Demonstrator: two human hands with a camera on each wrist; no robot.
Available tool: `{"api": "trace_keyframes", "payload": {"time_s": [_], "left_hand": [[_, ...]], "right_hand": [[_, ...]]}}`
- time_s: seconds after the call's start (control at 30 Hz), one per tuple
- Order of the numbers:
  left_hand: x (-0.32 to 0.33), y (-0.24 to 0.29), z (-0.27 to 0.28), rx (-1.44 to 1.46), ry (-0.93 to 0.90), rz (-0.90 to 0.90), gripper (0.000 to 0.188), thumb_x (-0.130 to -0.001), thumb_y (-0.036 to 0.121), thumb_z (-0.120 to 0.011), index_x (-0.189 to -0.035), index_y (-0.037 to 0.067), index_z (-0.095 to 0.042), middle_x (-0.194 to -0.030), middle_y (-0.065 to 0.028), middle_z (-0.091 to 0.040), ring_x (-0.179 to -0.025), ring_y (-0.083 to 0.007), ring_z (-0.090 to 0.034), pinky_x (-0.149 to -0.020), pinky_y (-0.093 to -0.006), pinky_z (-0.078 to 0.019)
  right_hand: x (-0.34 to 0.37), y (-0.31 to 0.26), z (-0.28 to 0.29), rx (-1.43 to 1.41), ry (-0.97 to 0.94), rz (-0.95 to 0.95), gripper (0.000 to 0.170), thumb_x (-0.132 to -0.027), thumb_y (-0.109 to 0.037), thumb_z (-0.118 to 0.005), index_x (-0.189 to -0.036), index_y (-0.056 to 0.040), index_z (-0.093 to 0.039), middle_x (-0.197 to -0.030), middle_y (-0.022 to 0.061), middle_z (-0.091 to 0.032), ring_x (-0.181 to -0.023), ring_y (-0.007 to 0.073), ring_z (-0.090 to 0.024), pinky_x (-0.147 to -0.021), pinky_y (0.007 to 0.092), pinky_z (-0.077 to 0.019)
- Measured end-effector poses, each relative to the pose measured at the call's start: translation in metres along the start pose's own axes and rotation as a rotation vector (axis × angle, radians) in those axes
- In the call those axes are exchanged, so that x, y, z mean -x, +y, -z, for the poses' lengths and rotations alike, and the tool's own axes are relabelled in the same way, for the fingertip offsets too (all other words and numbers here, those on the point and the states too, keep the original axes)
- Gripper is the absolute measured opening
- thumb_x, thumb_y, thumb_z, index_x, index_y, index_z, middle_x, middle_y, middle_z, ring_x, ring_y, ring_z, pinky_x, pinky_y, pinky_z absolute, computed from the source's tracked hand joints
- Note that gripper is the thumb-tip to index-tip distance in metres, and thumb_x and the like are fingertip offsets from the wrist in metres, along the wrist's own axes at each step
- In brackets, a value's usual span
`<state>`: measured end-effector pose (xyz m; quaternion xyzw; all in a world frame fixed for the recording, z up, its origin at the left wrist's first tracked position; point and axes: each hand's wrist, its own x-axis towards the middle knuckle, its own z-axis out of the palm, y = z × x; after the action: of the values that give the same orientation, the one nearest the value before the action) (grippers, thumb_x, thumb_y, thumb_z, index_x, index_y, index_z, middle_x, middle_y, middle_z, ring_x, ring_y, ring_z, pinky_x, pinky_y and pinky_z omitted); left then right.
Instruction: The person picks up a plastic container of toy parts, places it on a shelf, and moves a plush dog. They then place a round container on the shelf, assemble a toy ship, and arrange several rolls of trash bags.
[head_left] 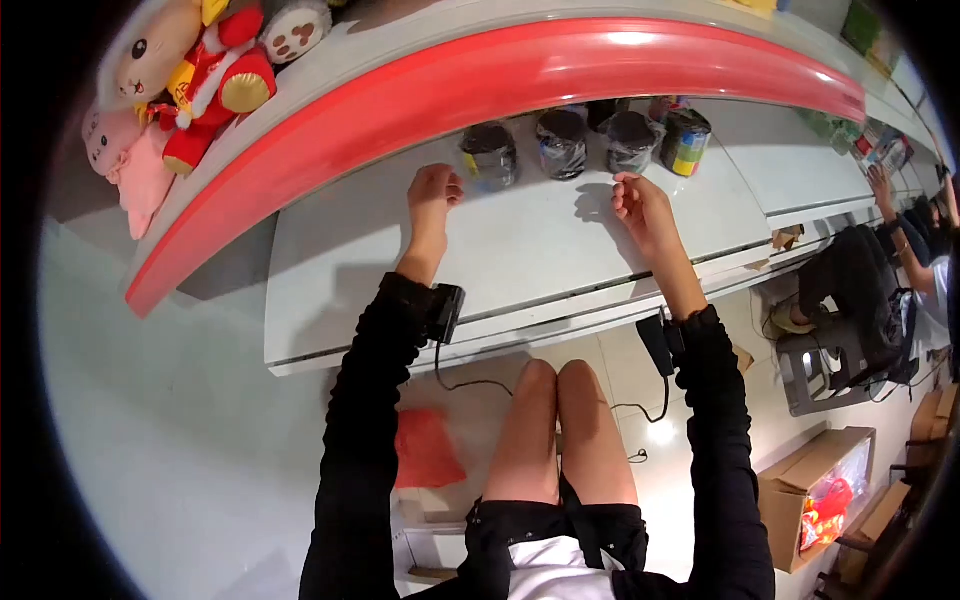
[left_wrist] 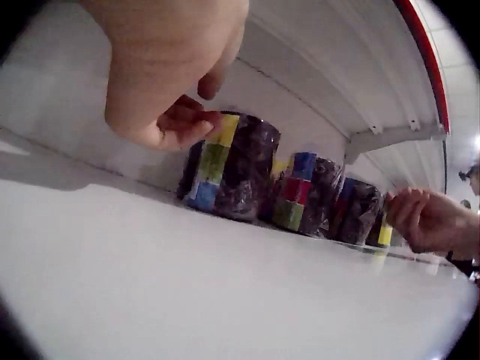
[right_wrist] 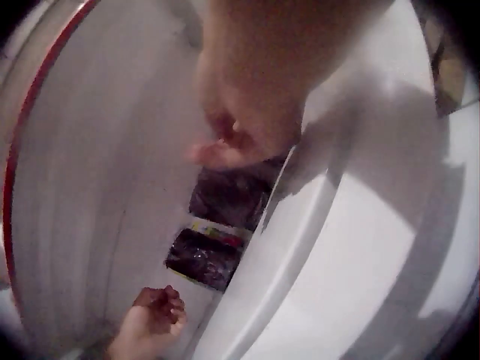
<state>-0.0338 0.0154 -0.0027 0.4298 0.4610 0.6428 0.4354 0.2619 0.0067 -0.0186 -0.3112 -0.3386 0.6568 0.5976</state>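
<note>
Several dark cylinders in clear wrap, with coloured blocks on their sides, stand in a row on the white shelf (head_left: 360,290). The left hand (head_left: 432,205) hovers left of the leftmost cylinder (head_left: 489,157), fingers loosely curled and holding nothing; in the left wrist view this hand (left_wrist: 176,82) is over that cylinder (left_wrist: 244,169). In front of the third cylinder (head_left: 631,142) is the right hand (head_left: 648,215), empty, its fingers loosely bent. The right wrist view shows the right hand (right_wrist: 251,112) above wrapped cylinders (right_wrist: 206,259).
A red-edged upper shelf (head_left: 500,70) arches over the row. Plush toys (head_left: 205,85) sit at the upper left. Another person's arm (head_left: 900,230) reaches in at the right, beside a grey stool (head_left: 815,375). An open cardboard box (head_left: 790,490) stands on the floor.
</note>
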Motion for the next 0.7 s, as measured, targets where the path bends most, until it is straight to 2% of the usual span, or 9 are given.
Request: {"api": "trace_keyframes", "payload": {"time_s": [0.1,0.17,0.23,0.27,0.33,0.43,0.57,0.63,0.7], "left_hand": [[0.001,0.014,-0.003,-0.1,0.06,-0.152,0.016,-0.085,0.018,-0.052,-0.095,0.006,-0.049,-0.083,-0.003,-0.056,-0.07,-0.0092,-0.051,-0.061,-0.024,-0.0403],[-0.012,0.024,-0.008,-0.206,0.107,-0.184,0.026,-0.085,0.026,-0.053,-0.101,0.006,-0.05,-0.088,-0.0066,-0.058,-0.078,-0.0157,-0.054,-0.07,-0.0288,-0.0424],[-0.032,0.03,-0.013,-0.333,0.083,-0.329,0.037,-0.083,0.033,-0.055,-0.107,0.004,-0.05,-0.094,-0.0102,-0.058,-0.088,-0.0217,-0.055,-0.078,-0.0334,-0.0417],[-0.042,0.03,-0.016,-0.406,0.034,-0.454,0.044,-0.082,0.035,-0.057,-0.11,0.003,-0.049,-0.097,-0.0121,-0.058,-0.093,-0.0245,-0.053,-0.083,-0.0356,-0.04],[-0.046,0.035,-0.024,-0.6,-0.106,-0.642,0.055,-0.079,0.04,-0.061,-0.115,0.002,-0.048,-0.103,-0.0148,-0.057,-0.102,-0.0283,-0.05,-0.089,-0.0385,-0.0359],[-0.042,0.051,-0.048,-0.815,-0.358,-0.709,0.064,-0.075,0.046,-0.064,-0.117,0.001,-0.048,-0.111,-0.0165,-0.054,-0.11,-0.03,-0.045,-0.093,-0.0394,-0.0318],[-0.063,0.042,-0.054,-0.839,-0.59,-0.373,0.065,-0.071,0.05,-0.066,-0.116,0.005,-0.05,-0.116,-0.0151,-0.051,-0.111,-0.0268,-0.044,-0.092,-0.037,-0.0335],[-0.078,0.029,-0.049,-0.983,-0.569,-0.436,0.067,-0.07,0.05,-0.067,-0.117,0.006,-0.049,-0.117,-0.0143,-0.05,-0.112,-0.025,-0.044,-0.091,-0.036,-0.0346],[-0.084,0.022,-0.047,-1.146,-0.473,-0.657,0.066,-0.069,0.047,-0.068,-0.117,0.007,-0.049,-0.117,-0.0134,-0.051,-0.11,-0.0238,-0.045,-0.09,-0.0355,-0.0359]], "right_hand": [[0.008,-0.015,0.015,0.078,0.097,0.176,0.018,-0.088,-0.017,-0.043,-0.088,-0.0012,-0.052,-0.065,0.0019,-0.05,-0.053,0.0086,-0.047,-0.046,0.0194,-0.0365],[-0.008,-0.035,0.035,0.062,0.228,0.259,0.019,-0.088,-0.02,-0.046,-0.084,-0.0024,-0.051,-0.063,0.0014,-0.049,-0.049,0.0075,-0.044,-0.043,0.0194,-0.0335],[-0.017,-0.065,0.035,0.336,0.385,0.442,0.023,-0.085,-0.025,-0.054,-0.085,-0.0018,-0.051,-0.058,-0.0009,-0.045,-0.048,0.0082,-0.042,-0.044,0.0217,-0.0361],[-0.022,-0.078,0.036,0.73,0.473,0.692,0.033,-0.08,-0.029,-0.061,-0.091,0.0006,-0.051,-0.07,0.0054,-0.053,-0.054,0.0121,-0.047,-0.05,0.0261,-0.0402],[-0.029,-0.104,0.036,1.268,0.481,0.867,0.054,-0.072,-0.038,-0.068,-0.103,0.0023,-0.05,-0.102,0.0195,-0.051,-0.081,0.0248,-0.054,-0.069,0.0367,-0.0454],[-0.049,-0.116,0.047,1.85,0.28,1.073,0.072,-0.061,-0.046,-0.073,-0.113,-0.0026,-0.048,-0.124,0.0268,-0.033,-0.108,0.0356,-0.043,-0.088,0.043,-0.0398],[-0.061,-0.124,0.042,1.87,0.016,0.559,0.084,-0.054,-0.049,-0.076,-0.122,-0.0124,-0.042,-0.127,0.0257,-0.03,-0.119,0.0397,-0.032,-0.098,0.0439,-0.0313],[-0.075,-0.125,0.049,1.859,-0.159,0.459,0.084,-0.052,-0.047,-0.077,-0.121,-0.0153,-0.042,-0.126,0.0231,-0.035,-0.118,0.0378,-0.034,-0.097,0.0439,-0.0325],[-0.077,-0.124,0.046,1.912,-0.2,0.438,0.078,-0.052,-0.043,-0.077,-0.118,-0.0153,-0.044,-0.124,0.0199,-0.039,-0.118,0.0355,-0.035,-0.097,0.0427,-0.033]]}}
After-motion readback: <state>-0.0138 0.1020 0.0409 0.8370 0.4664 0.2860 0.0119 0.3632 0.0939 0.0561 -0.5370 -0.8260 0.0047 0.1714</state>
